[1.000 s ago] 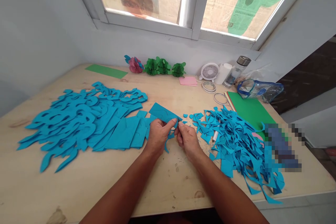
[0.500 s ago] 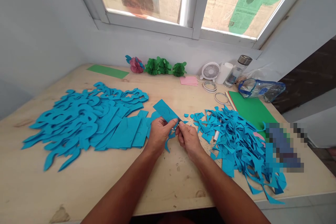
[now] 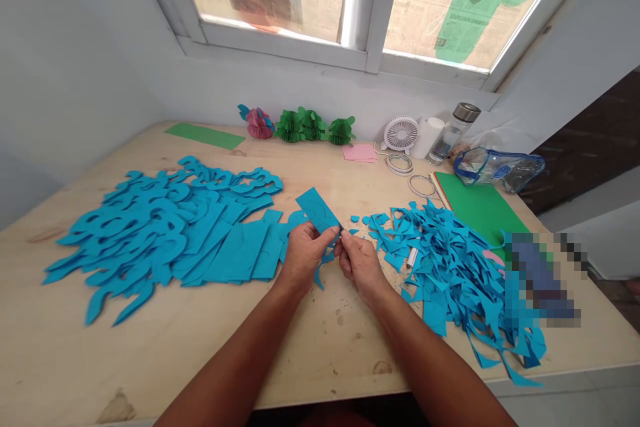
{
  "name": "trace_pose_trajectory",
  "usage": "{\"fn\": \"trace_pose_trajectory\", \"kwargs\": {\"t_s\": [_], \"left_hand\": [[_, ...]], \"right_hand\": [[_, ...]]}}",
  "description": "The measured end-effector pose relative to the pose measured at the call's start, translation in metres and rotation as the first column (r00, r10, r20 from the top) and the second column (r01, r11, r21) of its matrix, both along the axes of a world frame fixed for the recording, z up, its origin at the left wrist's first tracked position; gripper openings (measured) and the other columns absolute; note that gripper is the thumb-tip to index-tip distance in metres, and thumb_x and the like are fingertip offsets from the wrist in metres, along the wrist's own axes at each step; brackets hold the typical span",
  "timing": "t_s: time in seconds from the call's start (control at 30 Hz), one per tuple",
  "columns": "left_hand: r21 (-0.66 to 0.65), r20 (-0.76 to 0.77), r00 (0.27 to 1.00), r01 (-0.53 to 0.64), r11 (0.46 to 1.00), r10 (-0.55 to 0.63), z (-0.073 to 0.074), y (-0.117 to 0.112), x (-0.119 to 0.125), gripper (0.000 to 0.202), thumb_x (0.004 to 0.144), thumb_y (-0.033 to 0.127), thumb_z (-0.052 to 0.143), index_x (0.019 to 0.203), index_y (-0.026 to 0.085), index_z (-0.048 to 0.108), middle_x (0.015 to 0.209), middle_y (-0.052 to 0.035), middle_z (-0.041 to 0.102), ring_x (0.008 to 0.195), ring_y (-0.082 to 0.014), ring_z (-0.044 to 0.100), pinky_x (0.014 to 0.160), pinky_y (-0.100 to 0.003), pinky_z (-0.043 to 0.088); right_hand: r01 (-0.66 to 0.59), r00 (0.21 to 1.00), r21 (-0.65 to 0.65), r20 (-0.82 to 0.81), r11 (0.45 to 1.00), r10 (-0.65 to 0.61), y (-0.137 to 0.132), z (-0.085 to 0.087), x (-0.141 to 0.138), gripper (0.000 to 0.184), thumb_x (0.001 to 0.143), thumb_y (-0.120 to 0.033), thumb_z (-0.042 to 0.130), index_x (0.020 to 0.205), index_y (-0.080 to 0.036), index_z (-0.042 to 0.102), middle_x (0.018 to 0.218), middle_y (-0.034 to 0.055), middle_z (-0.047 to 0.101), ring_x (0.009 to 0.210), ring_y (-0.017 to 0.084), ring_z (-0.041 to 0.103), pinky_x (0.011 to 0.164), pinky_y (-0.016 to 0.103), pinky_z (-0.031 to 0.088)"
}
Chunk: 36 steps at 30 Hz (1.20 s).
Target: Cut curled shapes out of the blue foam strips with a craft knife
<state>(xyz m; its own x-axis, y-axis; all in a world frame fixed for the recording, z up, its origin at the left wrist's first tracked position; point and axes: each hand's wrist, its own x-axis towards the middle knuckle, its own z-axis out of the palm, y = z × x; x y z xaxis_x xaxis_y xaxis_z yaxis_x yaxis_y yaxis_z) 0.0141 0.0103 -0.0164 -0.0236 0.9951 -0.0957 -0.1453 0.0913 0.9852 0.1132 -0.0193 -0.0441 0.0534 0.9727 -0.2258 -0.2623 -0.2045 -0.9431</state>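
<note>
Blue paper strip (image 3: 318,209) pinched at its near end and held up off the table, just ahead of both hands. Left hand (image 3: 305,255) closed on the strip's lower left edge, thumb on top, fingers curled beneath. Right hand (image 3: 361,265) tight against the left, fingertips pressed together at the strip's near right corner; any small tool between those fingers too hidden to make out. Long axis of the strip running away from the hands and up to the left, far end free in the air. Both hands level at the near end, the left gripping more of it.

Thin blue curl (image 3: 319,275) dangling below the left hand. On the table (image 3: 200,353), left of the hands, a wide heap of cut blue shapes (image 3: 160,227). To their right, a pile of blue scraps (image 3: 450,273) with a white pen (image 3: 411,257) among them. Farther back, well apart: green sheet (image 3: 475,207), tape rings (image 3: 399,164), small white fan (image 3: 400,135), green paper ornaments (image 3: 310,127) along the wall.
</note>
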Motion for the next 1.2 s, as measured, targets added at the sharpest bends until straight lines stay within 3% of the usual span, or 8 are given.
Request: {"fn": "trace_pose_trajectory", "kwargs": {"t_s": [0.2,0.37,0.87,1.2], "left_hand": [[-0.014,-0.014,1.0,-0.026,1.0,0.026,0.001,-0.0007,-0.001,0.022,0.059,0.026,0.069,0.051,0.017,0.052,0.049,0.0039,0.051,0.048,-0.0096,0.044,0.047,-0.022,0.034],[-0.033,-0.032,0.998,0.047,0.998,-0.048,-0.0002,-0.0008,-0.0013,0.022,0.06,0.029,0.068,0.052,0.017,0.051,0.051,0.003,0.053,0.049,-0.0103,0.045,0.048,-0.022,0.035],[-0.026,0.102,0.993,0.064,0.998,-0.061,-0.0017,0.0007,-0.0017,0.018,0.061,0.03,0.069,0.059,0.015,0.06,0.058,0.0003,0.061,0.056,-0.0126,0.052,0.058,-0.024,0.042],[-0.049,0.063,0.988,0.147,0.988,-0.144,-0.0023,0.0023,-0.0038,0.022,0.062,0.036,0.069,0.062,0.014,0.062,0.057,-0.001,0.06,0.054,-0.0133,0.051,0.054,-0.025,0.042]], "right_hand": [[-0.009,1.0,-0.011,-0.003,1.0,0.009,-0.0008,0.001,-0.0002,0.051,0.071,-0.067,0.055,0.059,-0.017,0.053,0.03,-0.009,0.034,0.029,0.005,0.02,0.034,0.023,0.01],[-0.005,1.0,0.0,-0.006,1.0,0.005,0.0002,-0.0025,0.0005,0.05,0.072,-0.066,0.055,0.06,-0.018,0.053,0.031,-0.0087,0.035,0.029,0.005,0.022,0.034,0.023,0.011],[-0.016,1.0,-0.016,-0.002,1.0,0.016,-0.0002,0.0031,0.0004,0.049,0.074,-0.063,0.054,0.058,-0.017,0.053,0.031,-0.0091,0.034,0.029,0.005,0.02,0.034,0.023,0.01],[-0.003,1.0,-0.011,0.013,1.0,0.003,0.0,0.005,0.0004,0.05,0.072,-0.064,0.056,0.056,-0.017,0.052,0.03,-0.0088,0.033,0.029,0.005,0.019,0.033,0.023,0.011]]}}
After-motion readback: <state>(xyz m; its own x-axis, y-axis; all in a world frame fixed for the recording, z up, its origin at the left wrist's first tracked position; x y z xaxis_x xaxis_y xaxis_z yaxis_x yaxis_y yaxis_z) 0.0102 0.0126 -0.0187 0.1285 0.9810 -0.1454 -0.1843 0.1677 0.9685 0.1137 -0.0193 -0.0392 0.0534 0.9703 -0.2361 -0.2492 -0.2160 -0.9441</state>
